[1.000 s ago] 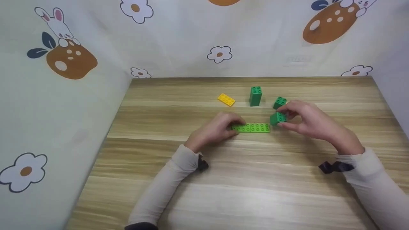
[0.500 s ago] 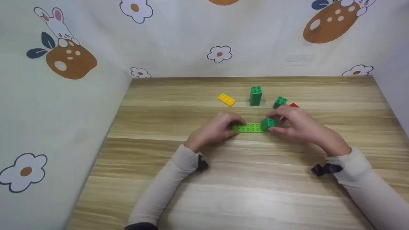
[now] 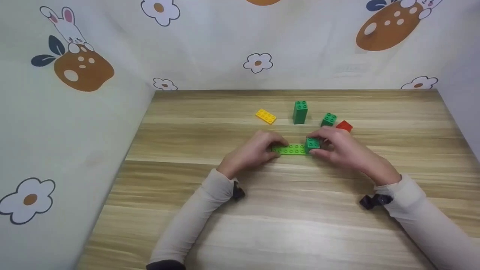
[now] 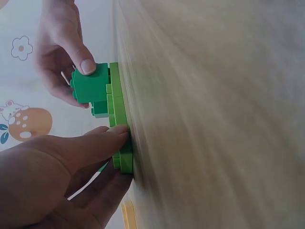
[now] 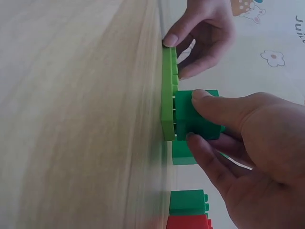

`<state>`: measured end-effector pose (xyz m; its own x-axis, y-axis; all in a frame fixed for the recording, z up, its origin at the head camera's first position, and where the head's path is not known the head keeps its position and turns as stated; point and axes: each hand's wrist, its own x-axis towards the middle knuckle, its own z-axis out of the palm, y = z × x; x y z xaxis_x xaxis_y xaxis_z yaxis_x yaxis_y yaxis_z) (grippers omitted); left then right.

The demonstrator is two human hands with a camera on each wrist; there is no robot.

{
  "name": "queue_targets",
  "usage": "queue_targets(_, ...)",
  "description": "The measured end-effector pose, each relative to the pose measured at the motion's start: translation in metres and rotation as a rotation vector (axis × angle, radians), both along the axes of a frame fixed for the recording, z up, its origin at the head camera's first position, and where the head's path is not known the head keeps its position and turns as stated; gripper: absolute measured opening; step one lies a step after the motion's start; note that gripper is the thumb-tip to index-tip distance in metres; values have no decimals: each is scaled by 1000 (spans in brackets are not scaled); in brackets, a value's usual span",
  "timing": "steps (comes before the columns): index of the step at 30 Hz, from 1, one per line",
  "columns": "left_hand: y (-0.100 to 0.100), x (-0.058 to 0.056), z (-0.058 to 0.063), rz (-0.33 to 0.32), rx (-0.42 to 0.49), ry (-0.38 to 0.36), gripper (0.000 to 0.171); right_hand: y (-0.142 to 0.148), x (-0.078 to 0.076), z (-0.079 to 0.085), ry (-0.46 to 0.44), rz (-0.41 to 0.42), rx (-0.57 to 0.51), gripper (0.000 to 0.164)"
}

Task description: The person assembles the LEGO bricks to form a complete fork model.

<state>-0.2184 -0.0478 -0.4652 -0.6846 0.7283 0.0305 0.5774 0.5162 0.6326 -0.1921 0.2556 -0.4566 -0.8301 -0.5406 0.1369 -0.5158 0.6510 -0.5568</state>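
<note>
A long light green strip of two studded plates (image 3: 294, 150) lies flat on the table. My left hand (image 3: 255, 153) pinches its left end between thumb and fingers. Over the strip's right end, my right hand (image 3: 343, 148) grips a dark green brick (image 3: 312, 146) by its sides. In the right wrist view the brick (image 5: 195, 116) stands upright on the studs, with a thin gap of studs showing beneath it. The left wrist view shows the same dark green brick (image 4: 91, 83) at the strip's far end, beyond my left thumb.
Behind the strip stand a tall green brick (image 3: 300, 113) and a smaller green brick (image 3: 329, 119). Just behind my right hand lies a red brick (image 3: 344, 126), partly hidden. A yellow plate (image 3: 265, 116) sits further left. A patterned wall borders the wooden table (image 3: 210, 112).
My right hand has moved left with the dark green brick, from beside the strip onto its right end. The red brick has come into view. My left hand has stayed in place.
</note>
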Motion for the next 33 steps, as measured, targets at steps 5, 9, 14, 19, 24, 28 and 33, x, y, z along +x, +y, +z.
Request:
queue_targets(5,1,0,0,7,-8,0,38,-1,-1,-4,-46,-34,-14,43)
queue_targets(9,2,0,2,9,-5,6,37,-1,-3,-3,-67,-43,-25,43)
queue_targets(14,5,0,5,7,0,8,37,-3,-2,1,-79,-48,-7,41)
queue_targets(19,5,-1,5,15,-5,-5,38,-6,-2,3,-86,-56,7,39)
queue_targets(24,5,-3,4,25,-10,-3,38,-6,-3,1,-76,-63,10,38)
queue_targets(28,5,-5,3,37,8,-18,39,-4,-5,0,-77,-76,12,37)
queue_targets(33,5,-8,4,53,29,-55,39,-4,-7,3,-112,-85,21,36)
